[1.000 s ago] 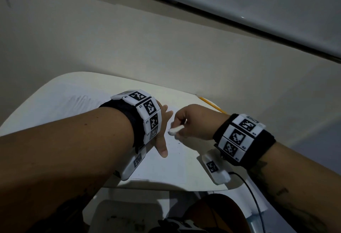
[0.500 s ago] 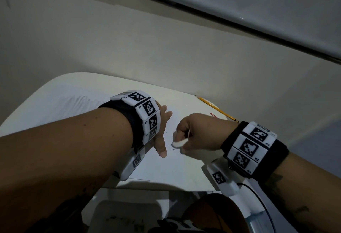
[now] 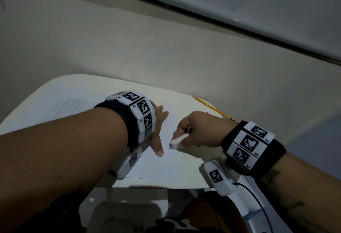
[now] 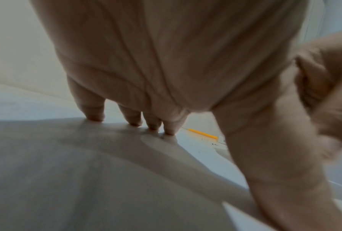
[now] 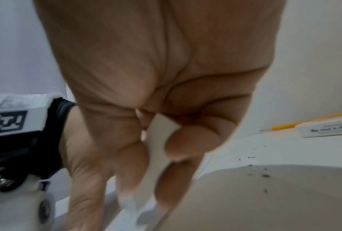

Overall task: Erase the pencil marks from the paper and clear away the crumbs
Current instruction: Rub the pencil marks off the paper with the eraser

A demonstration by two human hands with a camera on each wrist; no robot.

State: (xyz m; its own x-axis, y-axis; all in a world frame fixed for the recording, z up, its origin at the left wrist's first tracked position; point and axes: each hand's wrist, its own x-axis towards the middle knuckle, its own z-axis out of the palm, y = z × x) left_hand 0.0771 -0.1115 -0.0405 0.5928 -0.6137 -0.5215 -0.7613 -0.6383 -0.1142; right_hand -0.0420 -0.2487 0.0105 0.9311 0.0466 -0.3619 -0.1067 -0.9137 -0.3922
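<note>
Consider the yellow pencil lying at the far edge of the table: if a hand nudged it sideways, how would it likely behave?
The pencil is slim and straight, so it would probably stay stiff and roll or skid. It lies by the table rim, so a push could send it off. It looks light; the right hand, holding the eraser, could easily shift it.

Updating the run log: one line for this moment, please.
left hand flat, pinning paper | right hand pinching eraser on paper | crumbs remain | pencil idle
</note>
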